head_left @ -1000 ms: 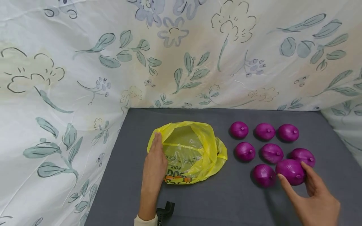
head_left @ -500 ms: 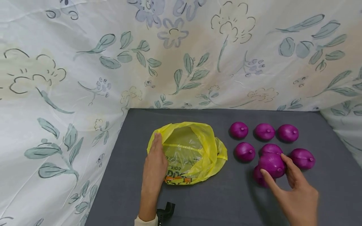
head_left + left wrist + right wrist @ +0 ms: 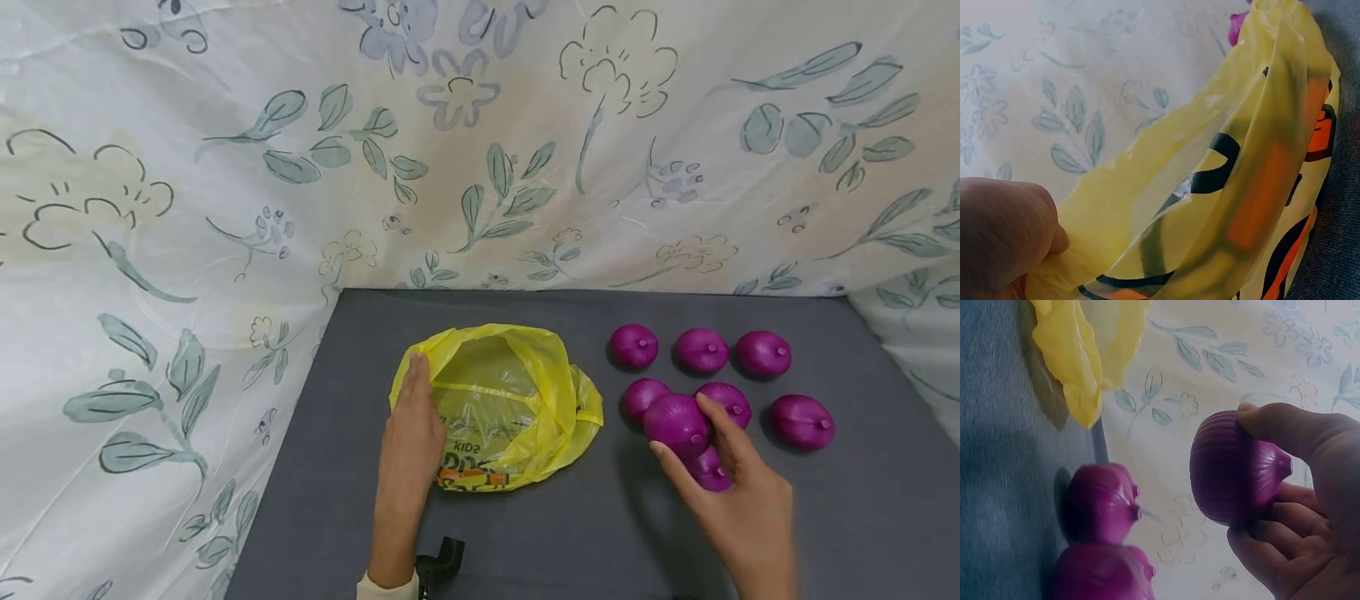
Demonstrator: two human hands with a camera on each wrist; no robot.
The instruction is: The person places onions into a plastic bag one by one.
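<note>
Head view: the right hand [image 3: 738, 492] grips one purple onion [image 3: 677, 423] between thumb and curled fingers, lifted clear of the grey table [image 3: 570, 533], just right of the yellow bag [image 3: 510, 400]. The right wrist view shows the onion as glossy and ribbed, with a small stem nub towards the palm. The left hand [image 3: 411, 433] pinches the bag's left rim, holding its mouth open; the bag is thin, translucent plastic with black and orange print, lying crumpled on the table. Eight onions in all: one held, seven on the table, three in a back row, one well to the right, three partly hidden behind the held one and the fingers. One bag.
</note>
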